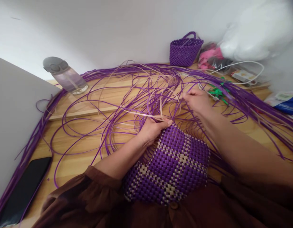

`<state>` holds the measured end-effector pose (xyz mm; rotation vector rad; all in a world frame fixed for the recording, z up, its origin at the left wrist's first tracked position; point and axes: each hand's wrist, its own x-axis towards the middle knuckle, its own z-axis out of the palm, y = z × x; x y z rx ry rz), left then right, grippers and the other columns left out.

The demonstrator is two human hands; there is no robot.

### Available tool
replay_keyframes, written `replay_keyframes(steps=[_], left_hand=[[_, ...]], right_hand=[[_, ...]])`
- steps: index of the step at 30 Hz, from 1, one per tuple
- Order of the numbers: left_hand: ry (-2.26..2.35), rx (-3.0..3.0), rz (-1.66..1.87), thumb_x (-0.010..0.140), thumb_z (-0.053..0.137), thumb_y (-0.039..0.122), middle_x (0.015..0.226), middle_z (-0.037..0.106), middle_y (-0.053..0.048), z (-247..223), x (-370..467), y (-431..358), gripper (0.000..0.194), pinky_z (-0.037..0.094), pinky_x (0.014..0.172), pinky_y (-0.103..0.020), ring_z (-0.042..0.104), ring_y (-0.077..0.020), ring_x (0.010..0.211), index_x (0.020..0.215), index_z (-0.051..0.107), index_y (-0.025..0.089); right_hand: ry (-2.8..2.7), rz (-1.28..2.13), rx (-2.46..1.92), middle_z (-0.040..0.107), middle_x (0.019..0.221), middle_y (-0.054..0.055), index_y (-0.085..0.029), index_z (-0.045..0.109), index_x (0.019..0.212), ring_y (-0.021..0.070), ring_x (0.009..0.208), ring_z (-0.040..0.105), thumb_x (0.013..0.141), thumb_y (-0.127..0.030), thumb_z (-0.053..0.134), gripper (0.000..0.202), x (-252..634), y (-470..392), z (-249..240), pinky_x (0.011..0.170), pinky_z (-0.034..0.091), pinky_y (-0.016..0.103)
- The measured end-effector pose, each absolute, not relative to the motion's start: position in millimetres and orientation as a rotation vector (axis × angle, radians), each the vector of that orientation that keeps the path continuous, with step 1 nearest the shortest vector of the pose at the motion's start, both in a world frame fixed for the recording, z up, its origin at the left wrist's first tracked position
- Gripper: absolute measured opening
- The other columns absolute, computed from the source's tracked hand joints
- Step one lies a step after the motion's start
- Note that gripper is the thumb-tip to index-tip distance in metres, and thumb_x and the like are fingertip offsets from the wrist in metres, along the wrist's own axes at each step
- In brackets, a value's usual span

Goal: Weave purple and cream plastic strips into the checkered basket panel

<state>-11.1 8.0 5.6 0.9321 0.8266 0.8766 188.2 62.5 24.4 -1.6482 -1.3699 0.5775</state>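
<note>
A purple and cream woven panel [177, 158] lies against my front, with long loose strands [148, 85] fanning out from its far edge. My left hand [154, 128] is closed on the panel's upper left edge, the thumb pressed down near its corner. Cream strips [139, 114] pass by its fingertips. To the right and a little farther off, my right hand [196, 98] is closed in a pinch beside the strands. It seems to grip a thin strand, whose colour is hard to make out between the fingers.
A bottle with a grey lid [67, 76] stands at the left, and a black phone [25, 190] lies nearer. At the back are a small purple woven basket [185, 50], white plastic bag [260, 31] and green pieces [219, 91]. Purple strand bundles [243, 98] ring the wooden table [77, 164].
</note>
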Motion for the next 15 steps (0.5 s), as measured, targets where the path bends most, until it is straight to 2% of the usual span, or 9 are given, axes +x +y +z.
replay_keyframes(steps=[3, 6, 8, 10, 15], left_hand=[[0.820, 0.905, 0.876, 0.059, 0.086, 0.030, 0.063, 0.063, 0.000, 5, -10, 7, 0.028, 0.040, 0.061, -0.025, 0.055, -0.0101, 0.058, 0.068, 0.067, 0.012], [0.770, 0.842, 0.853, 0.059, 0.087, 0.037, 0.060, 0.061, 0.001, 4, -9, 6, 0.033, 0.039, 0.059, -0.024, 0.053, -0.0089, 0.055, 0.065, 0.065, 0.012], [0.741, 0.806, 0.816, 0.062, 0.085, 0.044, 0.058, 0.061, 0.001, 3, -9, 5, 0.039, 0.038, 0.056, -0.024, 0.052, -0.0092, 0.052, 0.064, 0.064, 0.012], [0.733, 0.803, 0.793, 0.062, 0.085, 0.046, 0.059, 0.061, 0.000, 4, -9, 5, 0.039, 0.039, 0.056, -0.024, 0.053, -0.0094, 0.052, 0.065, 0.064, 0.012], [0.826, 0.881, 0.850, 0.057, 0.087, 0.029, 0.061, 0.063, 0.001, 2, -6, 6, 0.028, 0.040, 0.057, -0.024, 0.054, -0.0087, 0.054, 0.068, 0.067, 0.012]], right_hand=[[-1.143, 0.636, -1.619, 0.041, 0.056, -0.004, -0.022, 0.042, 0.064, 0.0097, 0.050, 0.032, 0.085, -0.040, 0.063, 0.035, 195, 82, 25, 0.048, 0.023, 0.026], [-1.079, 0.933, -1.524, 0.055, 0.069, 0.000, -0.021, 0.047, 0.072, 0.0090, 0.049, 0.041, 0.092, -0.050, 0.055, 0.036, 184, 74, 29, 0.042, 0.026, 0.023], [-1.076, 1.168, -1.446, 0.062, 0.079, 0.003, -0.019, 0.053, 0.079, 0.0078, 0.050, 0.045, 0.094, -0.049, 0.053, 0.033, 175, 60, 31, 0.040, 0.027, 0.020], [-1.076, 1.315, -1.389, 0.065, 0.085, 0.004, -0.018, 0.059, 0.084, 0.0067, 0.050, 0.047, 0.096, -0.042, 0.053, 0.027, 168, 48, 33, 0.039, 0.028, 0.019], [-1.013, 1.284, -1.424, 0.056, 0.067, 0.001, -0.016, 0.054, 0.070, 0.0041, 0.042, 0.039, 0.101, -0.033, 0.045, 0.037, 162, 49, 29, 0.034, 0.021, 0.017]])
